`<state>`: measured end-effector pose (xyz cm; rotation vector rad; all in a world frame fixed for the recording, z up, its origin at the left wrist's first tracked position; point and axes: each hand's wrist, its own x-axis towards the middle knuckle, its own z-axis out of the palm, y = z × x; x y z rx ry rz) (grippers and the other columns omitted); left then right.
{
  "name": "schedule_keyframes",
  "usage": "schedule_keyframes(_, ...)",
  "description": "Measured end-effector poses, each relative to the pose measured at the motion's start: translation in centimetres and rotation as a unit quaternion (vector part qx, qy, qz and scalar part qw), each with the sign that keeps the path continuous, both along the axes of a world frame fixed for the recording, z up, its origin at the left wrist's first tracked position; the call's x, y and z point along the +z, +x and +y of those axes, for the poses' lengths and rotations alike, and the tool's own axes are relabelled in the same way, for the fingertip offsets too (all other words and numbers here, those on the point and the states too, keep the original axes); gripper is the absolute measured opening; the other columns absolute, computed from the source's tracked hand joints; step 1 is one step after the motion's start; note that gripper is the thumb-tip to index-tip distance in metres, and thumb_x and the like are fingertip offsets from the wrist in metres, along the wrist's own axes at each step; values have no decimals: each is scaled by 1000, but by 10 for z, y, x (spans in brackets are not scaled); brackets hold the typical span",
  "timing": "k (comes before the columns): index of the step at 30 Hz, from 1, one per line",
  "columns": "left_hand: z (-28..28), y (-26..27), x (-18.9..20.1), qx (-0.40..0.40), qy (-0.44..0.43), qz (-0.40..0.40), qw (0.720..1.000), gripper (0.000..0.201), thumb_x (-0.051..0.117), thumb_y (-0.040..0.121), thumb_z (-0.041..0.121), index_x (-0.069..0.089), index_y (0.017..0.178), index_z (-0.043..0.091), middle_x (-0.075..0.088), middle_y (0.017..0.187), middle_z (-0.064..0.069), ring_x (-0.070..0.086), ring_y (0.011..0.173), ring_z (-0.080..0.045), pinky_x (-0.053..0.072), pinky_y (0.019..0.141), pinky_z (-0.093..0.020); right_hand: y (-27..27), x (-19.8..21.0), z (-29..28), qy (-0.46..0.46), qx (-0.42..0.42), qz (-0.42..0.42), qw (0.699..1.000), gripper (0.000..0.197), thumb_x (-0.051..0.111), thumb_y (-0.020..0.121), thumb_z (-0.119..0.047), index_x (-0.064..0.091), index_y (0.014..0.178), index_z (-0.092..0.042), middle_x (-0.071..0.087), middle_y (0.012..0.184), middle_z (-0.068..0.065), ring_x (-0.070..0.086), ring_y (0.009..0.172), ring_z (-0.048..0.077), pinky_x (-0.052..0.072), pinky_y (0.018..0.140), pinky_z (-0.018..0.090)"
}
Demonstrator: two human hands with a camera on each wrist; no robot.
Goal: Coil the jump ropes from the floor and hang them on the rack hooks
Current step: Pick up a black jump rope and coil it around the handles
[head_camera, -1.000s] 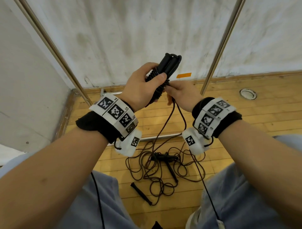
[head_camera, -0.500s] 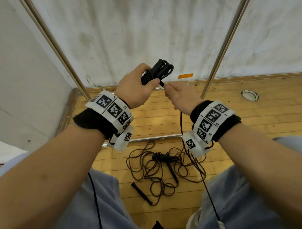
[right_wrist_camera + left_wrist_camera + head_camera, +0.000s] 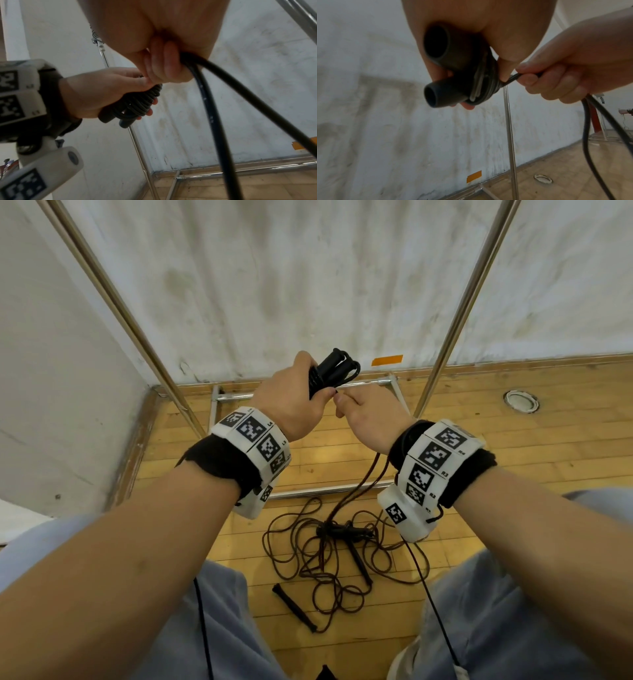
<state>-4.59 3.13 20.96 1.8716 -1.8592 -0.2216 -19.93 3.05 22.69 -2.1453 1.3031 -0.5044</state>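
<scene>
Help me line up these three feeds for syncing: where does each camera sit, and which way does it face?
Head: worn on the head, facing forward and down; shows both forearms, left hand, right hand, tangled ropes on the floor.
Left wrist: under the left palm, facing the wall; shows left fingers round the handle bundle.
Right wrist: under the right palm, facing left; shows right fingers pinching the rope.
Shared: all three show the bundle and rack pole.
</scene>
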Motion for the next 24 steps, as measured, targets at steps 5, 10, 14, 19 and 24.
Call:
schedule_keyframes(5, -7, 19, 1, 37, 38, -35, 998, 32, 60, 89, 35, 32, 100, 23, 51, 82, 4, 51, 64, -16, 36, 52, -28, -3, -1, 3, -5, 18, 46, 999, 40, 35, 100, -34, 58, 77, -10, 47, 59, -2, 44, 57, 16, 35, 55, 30)
schedule_keyframes(10, -6, 19, -7, 23, 89, -60, 994, 29, 58, 89, 40, 44, 108, 23, 49, 82, 8, 40, 60, -2, 25, 49, -22, -8, 6, 2, -31, 53, 67, 996, 34, 42, 98, -34, 54, 70, -17, 45, 57, -5, 42, 51, 12, 29, 51, 27)
schedule_keyframes(14, -1, 9, -4, -42, 132, -70, 988, 17, 59, 87, 44, 50, 90, 30, 57, 79, 8, 51, 67, -8, 33, 53, -26, -16, 12, -2, -60, 60, 87, 993, 27, 46, 96, -31, 52, 71, -24, 48, 63, -7, 44, 56, 7, 29, 53, 24)
schedule_keyframes(19, 15, -16, -4, -110, 141, -135, 975, 35, 57, 89, 41, 49, 122, 31, 62, 96, 10, 55, 80, -14, 41, 63, -29, -20, 10, -9, -121, 30, 105, 987, 34, 41, 98, -35, 51, 69, -20, 45, 64, -7, 41, 57, 7, 25, 51, 20)
schedule_keyframes(24, 26, -27, 1, -153, 94, -132, 975, 24, 52, 87, 51, 47, 101, 33, 51, 70, 17, 53, 63, -7, 31, 48, -24, -26, 11, -17, -128, 6, 73, 989, 38, 46, 95, -42, 56, 71, -15, 49, 62, -3, 44, 56, 8, 28, 51, 20)
